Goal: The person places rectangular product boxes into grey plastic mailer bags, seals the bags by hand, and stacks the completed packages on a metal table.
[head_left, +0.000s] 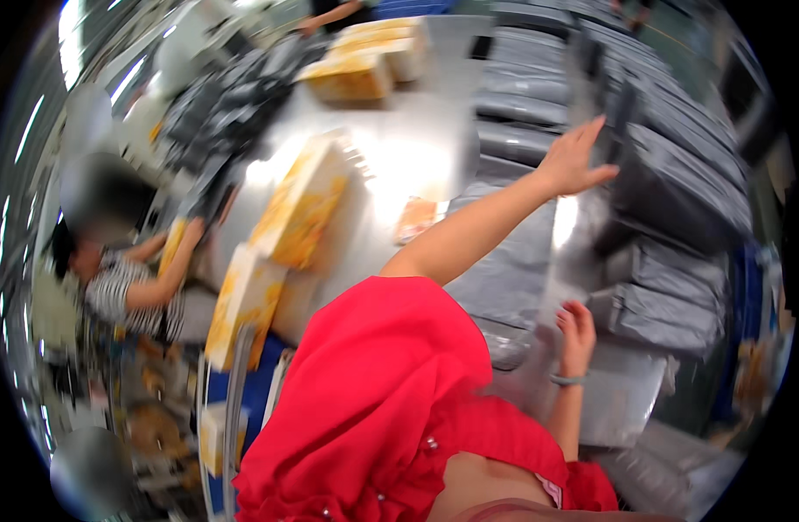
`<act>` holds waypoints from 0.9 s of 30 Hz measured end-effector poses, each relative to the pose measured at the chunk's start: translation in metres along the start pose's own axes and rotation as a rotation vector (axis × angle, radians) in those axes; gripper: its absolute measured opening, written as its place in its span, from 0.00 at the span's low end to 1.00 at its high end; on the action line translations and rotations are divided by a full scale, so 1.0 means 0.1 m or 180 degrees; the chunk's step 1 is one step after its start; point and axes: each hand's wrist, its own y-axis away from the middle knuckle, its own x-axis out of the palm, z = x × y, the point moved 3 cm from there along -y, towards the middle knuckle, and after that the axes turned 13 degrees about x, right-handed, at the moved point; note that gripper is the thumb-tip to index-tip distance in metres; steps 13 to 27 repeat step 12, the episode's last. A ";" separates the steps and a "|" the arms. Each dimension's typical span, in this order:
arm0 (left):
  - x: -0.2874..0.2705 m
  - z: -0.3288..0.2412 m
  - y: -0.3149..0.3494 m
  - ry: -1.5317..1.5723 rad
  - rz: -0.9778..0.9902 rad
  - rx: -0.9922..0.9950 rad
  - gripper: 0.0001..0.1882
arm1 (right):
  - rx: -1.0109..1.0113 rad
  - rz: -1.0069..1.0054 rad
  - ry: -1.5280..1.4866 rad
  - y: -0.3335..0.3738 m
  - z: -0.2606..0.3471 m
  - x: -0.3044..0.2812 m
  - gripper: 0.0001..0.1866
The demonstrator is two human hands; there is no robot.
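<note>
Fingers of your left hand (580, 157) are stretched flat against a grey bag (678, 187) on the stack, steadying it. Your right hand (577, 335) rests loosely curled on the steel table (538, 365) beside more bags (665, 313), bracing your lean.

Glossy grey plastic mailer bags (678, 187)

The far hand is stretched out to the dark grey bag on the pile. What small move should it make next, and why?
Probably close the fingers on the bag's edge. The left hand lies open against the dark grey bag without gripping it, while the right hand rests low beside other grey bags.
</note>
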 end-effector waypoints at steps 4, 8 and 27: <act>-1.86 0.56 1.94 -0.2113 0.0625 -0.0724 0.41 | 0.0488 -0.0043 0.0022 0.39 -0.33 -0.34 0.15; -4.00 0.76 3.67 -0.2525 0.1754 -0.3736 0.55 | 0.0810 -0.0070 0.0510 0.85 -0.53 -0.40 0.15; -3.96 0.99 3.97 -0.1322 0.0926 -0.4127 0.61 | 0.0562 0.0211 0.0838 0.92 -0.42 0.06 0.14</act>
